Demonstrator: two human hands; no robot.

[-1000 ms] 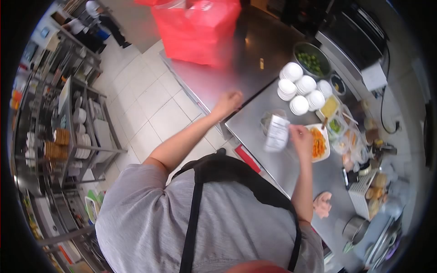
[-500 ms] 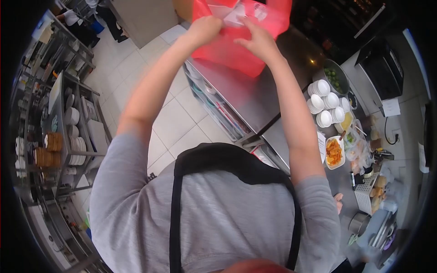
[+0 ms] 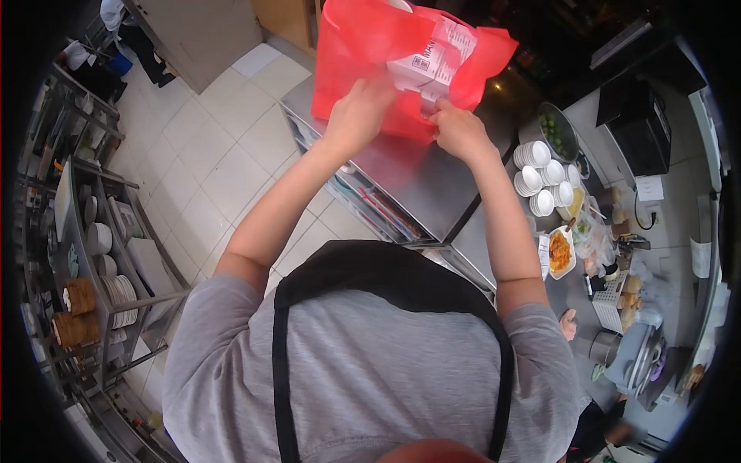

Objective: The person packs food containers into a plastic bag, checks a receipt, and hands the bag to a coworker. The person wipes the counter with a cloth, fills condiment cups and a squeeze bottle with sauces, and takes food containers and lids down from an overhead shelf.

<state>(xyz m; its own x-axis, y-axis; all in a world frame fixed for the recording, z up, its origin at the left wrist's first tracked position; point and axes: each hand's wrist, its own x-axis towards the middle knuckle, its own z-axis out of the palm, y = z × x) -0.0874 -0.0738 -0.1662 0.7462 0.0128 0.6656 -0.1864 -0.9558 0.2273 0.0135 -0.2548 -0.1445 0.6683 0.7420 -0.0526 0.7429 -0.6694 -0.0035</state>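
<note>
A red plastic bag (image 3: 351, 54) stands at the top of the head view, on the steel counter. Across its front is a white printed paper slip (image 3: 436, 62), its lower end hanging down. My right hand (image 3: 461, 131) is closed in a pinch at that lower end, thumb and fingertips together. Against the left part of the bag is my left hand (image 3: 359, 116), its fingers smeared by motion, so their grip cannot be made out. Part of a white item (image 3: 400, 5) shows at the bag's top edge.
Stacked white bowls (image 3: 532, 154), a pot of green fruit (image 3: 557, 131) and a tray of orange food (image 3: 560, 251) occupy the right counter. Shelves with plates (image 3: 120, 297) stand at left. Another person (image 3: 135, 38) is at the upper left.
The bag's front with the slip now faces me more fully. Both hands have come lower and nearer to me, and the right fingers have closed at the slip. The view has shifted slightly.
</note>
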